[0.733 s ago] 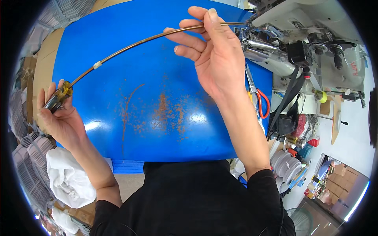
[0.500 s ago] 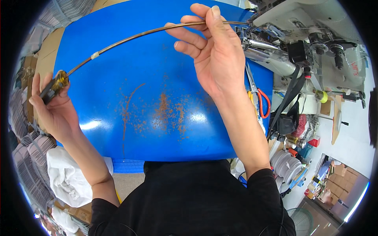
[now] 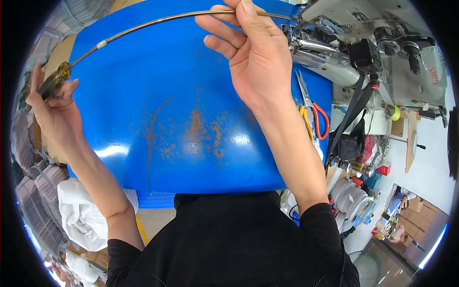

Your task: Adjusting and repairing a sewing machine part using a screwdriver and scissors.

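A long-shafted screwdriver [image 3: 153, 22] stretches above the far part of the blue table; its thin brown metal shaft looks curved in this view. My left hand [image 3: 60, 115] is closed on its amber and black handle [image 3: 56, 79] at the far left. Thumb and fingers of my right hand [image 3: 260, 67] pinch the shaft toward its other end, the remaining fingers loosely bent. A small whitish band [image 3: 101, 44] wraps the shaft near the handle. The shaft's tip reaches the sewing machine [image 3: 325, 50] at upper right; whether they touch, I cannot tell.
Brown rust-like crumbs [image 3: 195, 126] are scattered on the blue tabletop [image 3: 119, 177]. Scissors with red handles [image 3: 321, 122] and a yellow-handled tool [image 3: 307, 124] lie at its right edge. Stacked bundles [image 3: 36, 191] and a white bag [image 3: 79, 215] are on the left.
Both hands have moved farther away and slightly left, carrying the screwdriver with them. The grip on handle and shaft remains.
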The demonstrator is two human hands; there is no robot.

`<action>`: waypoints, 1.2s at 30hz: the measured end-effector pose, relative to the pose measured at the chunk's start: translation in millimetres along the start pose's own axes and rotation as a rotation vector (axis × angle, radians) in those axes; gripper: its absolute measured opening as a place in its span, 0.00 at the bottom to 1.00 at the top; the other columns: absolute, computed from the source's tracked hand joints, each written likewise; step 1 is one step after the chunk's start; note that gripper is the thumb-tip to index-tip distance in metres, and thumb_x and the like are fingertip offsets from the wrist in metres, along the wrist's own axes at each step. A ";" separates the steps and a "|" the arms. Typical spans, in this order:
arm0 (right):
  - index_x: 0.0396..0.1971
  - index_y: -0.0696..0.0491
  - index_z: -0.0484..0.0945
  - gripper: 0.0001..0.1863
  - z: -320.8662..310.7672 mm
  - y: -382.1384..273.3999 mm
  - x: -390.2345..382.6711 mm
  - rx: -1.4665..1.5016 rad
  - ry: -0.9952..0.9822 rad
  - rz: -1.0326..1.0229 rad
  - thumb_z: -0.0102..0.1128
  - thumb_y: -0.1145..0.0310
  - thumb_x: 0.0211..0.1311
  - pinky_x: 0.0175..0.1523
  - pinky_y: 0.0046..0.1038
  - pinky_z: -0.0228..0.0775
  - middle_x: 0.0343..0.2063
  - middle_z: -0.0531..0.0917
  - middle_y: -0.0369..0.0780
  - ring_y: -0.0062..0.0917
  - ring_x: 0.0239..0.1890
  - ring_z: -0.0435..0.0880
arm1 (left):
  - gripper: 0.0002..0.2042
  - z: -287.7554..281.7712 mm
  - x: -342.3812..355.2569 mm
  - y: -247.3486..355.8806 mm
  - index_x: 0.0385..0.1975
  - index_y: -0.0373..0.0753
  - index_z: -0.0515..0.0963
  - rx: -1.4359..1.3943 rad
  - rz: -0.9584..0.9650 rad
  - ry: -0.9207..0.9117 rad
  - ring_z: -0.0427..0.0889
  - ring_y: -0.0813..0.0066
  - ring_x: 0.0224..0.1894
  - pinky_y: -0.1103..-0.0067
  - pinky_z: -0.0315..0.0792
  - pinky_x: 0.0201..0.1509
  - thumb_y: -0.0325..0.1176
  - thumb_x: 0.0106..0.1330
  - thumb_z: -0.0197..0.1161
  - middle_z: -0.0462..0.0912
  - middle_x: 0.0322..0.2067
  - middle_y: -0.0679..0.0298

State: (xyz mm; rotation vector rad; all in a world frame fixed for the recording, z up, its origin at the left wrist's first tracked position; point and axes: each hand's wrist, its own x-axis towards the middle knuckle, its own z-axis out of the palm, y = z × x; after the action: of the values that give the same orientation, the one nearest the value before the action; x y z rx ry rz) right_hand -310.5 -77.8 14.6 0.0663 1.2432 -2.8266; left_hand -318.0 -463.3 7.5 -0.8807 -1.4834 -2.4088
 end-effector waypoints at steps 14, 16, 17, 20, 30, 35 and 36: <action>0.40 0.54 0.81 0.18 4.9 10.9 5.3 -0.048 0.082 -0.095 0.55 0.53 0.78 0.37 0.24 0.83 0.30 0.87 0.37 0.24 0.36 0.91 | 0.29 54.3 -2.1 -12.1 0.71 0.36 0.63 0.047 0.032 0.340 0.85 0.59 0.57 0.66 0.72 0.72 0.41 0.75 0.62 0.78 0.61 0.48; 0.37 0.53 0.80 0.18 9.5 10.0 3.0 -0.046 0.115 -0.091 0.56 0.52 0.77 0.35 0.23 0.82 0.28 0.86 0.37 0.23 0.32 0.90 | 0.31 25.3 -14.4 -8.5 0.71 0.37 0.63 0.220 0.033 0.371 0.88 0.59 0.50 0.69 0.75 0.68 0.42 0.73 0.64 0.81 0.57 0.48; 0.37 0.53 0.80 0.18 10.0 9.1 2.4 -0.048 0.115 -0.093 0.56 0.52 0.77 0.35 0.23 0.82 0.28 0.86 0.37 0.23 0.32 0.90 | 0.30 10.3 -18.6 -7.3 0.71 0.37 0.64 0.236 0.019 0.387 0.88 0.58 0.49 0.68 0.76 0.66 0.42 0.74 0.64 0.82 0.56 0.47; 0.35 0.52 0.80 0.19 11.7 8.2 -0.4 -0.086 0.159 -0.070 0.58 0.50 0.75 0.35 0.24 0.82 0.27 0.85 0.36 0.22 0.30 0.88 | 0.28 -6.1 -17.3 -6.9 0.69 0.36 0.66 0.107 -0.020 0.165 0.87 0.58 0.45 0.66 0.78 0.63 0.43 0.75 0.62 0.82 0.55 0.47; 0.42 0.60 0.78 0.27 -16.4 26.5 -69.9 -0.219 0.149 0.020 0.49 0.46 0.79 0.35 0.28 0.84 0.29 0.86 0.43 0.33 0.32 0.91 | 0.17 40.4 -5.7 41.7 0.56 0.39 0.83 1.376 0.055 0.358 0.83 0.65 0.59 0.71 0.76 0.63 0.41 0.74 0.63 0.86 0.53 0.55; 0.41 0.61 0.78 0.26 -77.6 38.0 -145.6 -0.156 0.370 0.134 0.50 0.48 0.79 0.34 0.29 0.84 0.27 0.86 0.43 0.32 0.28 0.90 | 0.12 189.1 41.9 -46.0 0.45 0.36 0.86 1.256 0.268 -0.329 0.87 0.73 0.41 0.75 0.83 0.47 0.36 0.71 0.67 0.89 0.40 0.63; 0.40 0.61 0.79 0.26 -88.1 39.4 -158.2 -0.155 0.404 0.135 0.50 0.49 0.79 0.33 0.29 0.84 0.26 0.86 0.43 0.33 0.27 0.90 | 0.11 214.8 47.6 -68.1 0.48 0.38 0.84 1.171 0.177 -0.389 0.86 0.72 0.47 0.78 0.77 0.53 0.31 0.69 0.67 0.88 0.45 0.63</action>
State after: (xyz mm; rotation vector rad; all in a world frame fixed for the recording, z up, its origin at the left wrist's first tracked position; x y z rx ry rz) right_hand -148.5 -34.4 -64.2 0.7152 1.4574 -2.6708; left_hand -302.6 -238.1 53.5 -1.0572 -2.3362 -0.8972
